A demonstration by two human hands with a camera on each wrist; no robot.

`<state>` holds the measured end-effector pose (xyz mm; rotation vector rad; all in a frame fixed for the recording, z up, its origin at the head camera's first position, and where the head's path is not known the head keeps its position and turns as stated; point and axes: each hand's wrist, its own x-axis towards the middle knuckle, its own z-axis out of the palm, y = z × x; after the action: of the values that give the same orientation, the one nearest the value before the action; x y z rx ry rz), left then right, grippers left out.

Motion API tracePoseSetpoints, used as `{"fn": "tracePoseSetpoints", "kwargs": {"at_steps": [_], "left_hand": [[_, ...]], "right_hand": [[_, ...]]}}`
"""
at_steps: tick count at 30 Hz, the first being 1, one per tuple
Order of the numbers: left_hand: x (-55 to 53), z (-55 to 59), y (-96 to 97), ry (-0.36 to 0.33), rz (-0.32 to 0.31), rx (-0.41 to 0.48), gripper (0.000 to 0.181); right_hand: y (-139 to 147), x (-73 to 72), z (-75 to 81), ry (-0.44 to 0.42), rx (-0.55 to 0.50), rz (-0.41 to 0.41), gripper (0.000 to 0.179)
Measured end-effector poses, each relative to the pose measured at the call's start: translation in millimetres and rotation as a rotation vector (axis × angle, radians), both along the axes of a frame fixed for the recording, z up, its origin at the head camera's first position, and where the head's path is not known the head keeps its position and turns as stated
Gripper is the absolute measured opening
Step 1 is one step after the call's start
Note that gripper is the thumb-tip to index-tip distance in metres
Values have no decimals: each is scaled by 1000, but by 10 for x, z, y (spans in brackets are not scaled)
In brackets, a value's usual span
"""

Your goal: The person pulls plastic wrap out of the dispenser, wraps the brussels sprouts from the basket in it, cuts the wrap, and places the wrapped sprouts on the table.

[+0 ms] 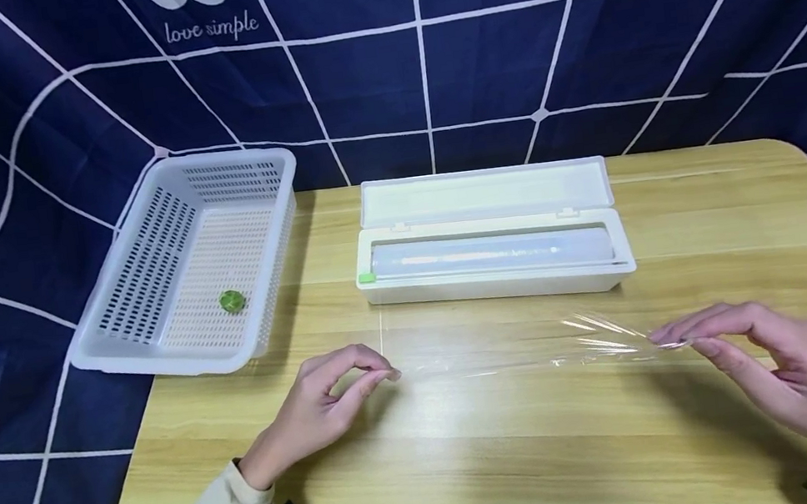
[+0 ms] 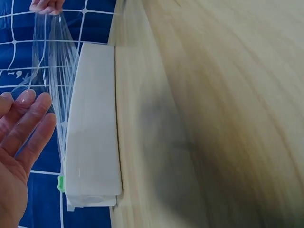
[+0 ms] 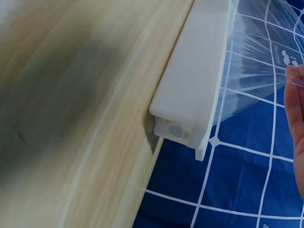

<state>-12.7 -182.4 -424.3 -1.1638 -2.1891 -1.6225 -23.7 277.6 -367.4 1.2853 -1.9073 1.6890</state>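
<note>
A sheet of clear plastic wrap (image 1: 492,355) stretches toward me from the white wrap dispenser box (image 1: 498,284), whose lid (image 1: 485,194) stands open at the back. Inside the box lies the wrap roll (image 1: 492,254). My left hand (image 1: 338,399) pinches the sheet's left corner between thumb and fingers. At the opposite corner, my right hand (image 1: 780,361) pinches the film, which bunches into shiny creases there. Both wrist views show the film (image 2: 64,71) running from the box (image 3: 190,71) up to the fingers.
A white plastic basket (image 1: 194,363) with slotted walls stands at the left, a small green round vegetable (image 1: 231,301) on its floor. A green slider (image 1: 366,277) sits at the box's left end. Behind the wooden table (image 1: 477,478) hangs a dark blue cloth (image 1: 367,80) with white lines.
</note>
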Motion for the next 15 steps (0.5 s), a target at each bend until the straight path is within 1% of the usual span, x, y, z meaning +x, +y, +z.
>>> {"fn": "tracePoseSetpoints", "kwargs": {"at_steps": [2,5,7,10,11,13,15], "left_hand": [[-8,1,-9,-4,-6,-6,6],[-10,-7,-34,0,-23,-24,9],[-7,-13,-54,1,-36,-47,6],[3,-27,-88,-3,-54,-87,16],[7,-30,-98,-2,-58,-101,18],[11,-34,-112,3,-66,-126,13],[10,-37,-117,24,-72,-148,9]], "right_hand": [[11,6,-23,1,12,18,17],[16,13,-56,8,47,32,17],[17,20,-83,27,94,18,18],[23,36,-142,57,147,-5,20],[33,50,-159,70,180,-26,22],[52,74,-189,105,247,-60,25],[58,86,-216,166,300,-86,28]]}}
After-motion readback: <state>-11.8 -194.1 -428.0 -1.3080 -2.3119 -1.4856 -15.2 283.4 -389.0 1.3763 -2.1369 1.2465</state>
